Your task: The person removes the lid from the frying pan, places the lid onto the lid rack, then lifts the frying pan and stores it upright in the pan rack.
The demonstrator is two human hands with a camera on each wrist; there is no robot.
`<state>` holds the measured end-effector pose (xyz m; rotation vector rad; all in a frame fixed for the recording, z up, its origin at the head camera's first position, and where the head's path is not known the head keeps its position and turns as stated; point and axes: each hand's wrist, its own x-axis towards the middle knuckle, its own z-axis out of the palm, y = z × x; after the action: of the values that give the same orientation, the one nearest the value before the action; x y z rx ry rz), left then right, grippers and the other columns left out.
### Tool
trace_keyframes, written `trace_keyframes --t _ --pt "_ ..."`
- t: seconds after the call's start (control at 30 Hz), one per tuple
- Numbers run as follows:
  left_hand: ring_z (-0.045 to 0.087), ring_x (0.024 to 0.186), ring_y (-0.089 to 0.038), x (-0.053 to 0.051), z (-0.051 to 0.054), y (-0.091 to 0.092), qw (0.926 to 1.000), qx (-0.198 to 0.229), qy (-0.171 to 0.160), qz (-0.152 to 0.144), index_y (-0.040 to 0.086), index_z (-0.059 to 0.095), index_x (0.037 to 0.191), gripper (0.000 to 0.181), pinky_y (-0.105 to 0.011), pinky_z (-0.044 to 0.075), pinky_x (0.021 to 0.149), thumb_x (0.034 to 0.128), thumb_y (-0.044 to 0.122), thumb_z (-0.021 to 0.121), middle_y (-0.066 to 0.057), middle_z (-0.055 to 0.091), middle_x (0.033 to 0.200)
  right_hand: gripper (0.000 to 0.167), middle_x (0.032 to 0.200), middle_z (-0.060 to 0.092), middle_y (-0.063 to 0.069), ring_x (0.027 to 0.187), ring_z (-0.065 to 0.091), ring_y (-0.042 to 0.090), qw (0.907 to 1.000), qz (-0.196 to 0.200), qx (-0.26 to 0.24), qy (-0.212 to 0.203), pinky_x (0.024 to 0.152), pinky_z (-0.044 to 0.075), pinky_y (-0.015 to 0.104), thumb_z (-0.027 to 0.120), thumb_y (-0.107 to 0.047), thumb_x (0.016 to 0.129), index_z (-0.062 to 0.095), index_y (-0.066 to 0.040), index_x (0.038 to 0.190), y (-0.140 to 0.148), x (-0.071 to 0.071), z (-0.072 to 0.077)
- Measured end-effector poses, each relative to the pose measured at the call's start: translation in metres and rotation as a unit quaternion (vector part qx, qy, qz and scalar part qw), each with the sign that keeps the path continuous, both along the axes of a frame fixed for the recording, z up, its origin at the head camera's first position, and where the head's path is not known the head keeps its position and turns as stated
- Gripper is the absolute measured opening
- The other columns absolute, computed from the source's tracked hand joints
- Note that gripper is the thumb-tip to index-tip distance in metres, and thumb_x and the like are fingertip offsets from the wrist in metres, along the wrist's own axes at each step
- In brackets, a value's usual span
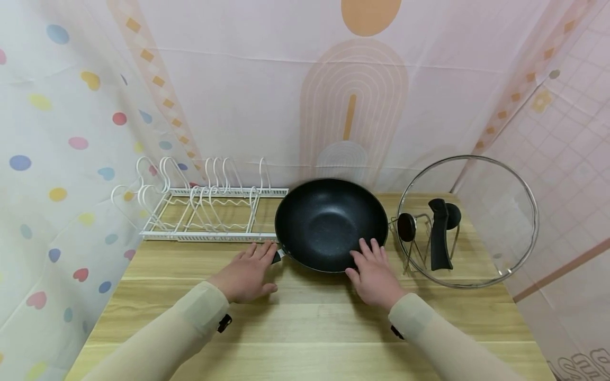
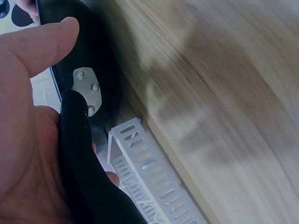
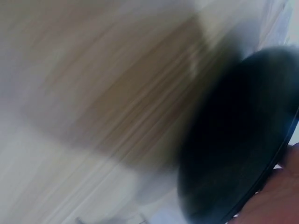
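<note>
A black wok (image 1: pixel 329 222) stands on the wooden table, its inside facing up. My left hand (image 1: pixel 245 275) lies palm down over its black handle, fingers extended; in the left wrist view the handle (image 2: pixel 81 154) runs along the palm of the hand (image 2: pixel 21 144), with the thumb raised away from it. Over the wok's near right rim, my right hand (image 1: pixel 374 278) rests with its fingers spread and fairly straight. The right wrist view is blurred and shows the wok's dark outer side (image 3: pixel 229 144) beside part of the hand (image 3: pixel 273 200).
Left of the wok stands a white wire dish rack (image 1: pixel 224 237), close to its rim. On the right, a glass lid (image 1: pixel 505 211) leans upright in a wire holder with a black handle piece (image 1: pixel 440 238). Patterned curtains (image 1: pixel 267 106) hang behind and at the sides.
</note>
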<state>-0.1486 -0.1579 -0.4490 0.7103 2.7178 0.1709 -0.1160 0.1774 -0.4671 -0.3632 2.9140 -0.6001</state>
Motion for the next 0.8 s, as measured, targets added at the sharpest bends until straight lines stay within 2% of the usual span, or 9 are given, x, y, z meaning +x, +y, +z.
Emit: trace_keyframes --t 0.2,0.8 --pt "0.02 0.157 -0.055 0.001 0.001 0.001 1.0 0.002 -0.001 0.003 0.003 0.018 0.168 0.097 -0.07 0.025 0.124 0.0995 0.048 0.069 -0.02 0.016 0.176 0.052 0.172 0.026 0.023 0.162 0.008 0.049 0.9993 0.028 0.017 0.017 0.129 0.006 0.068 0.05 -0.04 0.111 0.055 -0.007 0.152 -0.015 0.003 -0.006" --pt "0.021 0.157 -0.055 0.006 0.004 0.009 0.9999 0.01 -0.007 0.012 0.003 0.017 0.168 0.1 -0.068 0.025 0.125 0.0983 0.05 0.071 -0.021 0.016 0.176 0.054 0.173 0.027 0.02 0.163 0.01 0.045 0.9994 0.015 0.017 0.025 0.131 0.006 0.063 0.051 -0.045 0.11 0.057 -0.011 0.152 -0.007 -0.001 -0.01"
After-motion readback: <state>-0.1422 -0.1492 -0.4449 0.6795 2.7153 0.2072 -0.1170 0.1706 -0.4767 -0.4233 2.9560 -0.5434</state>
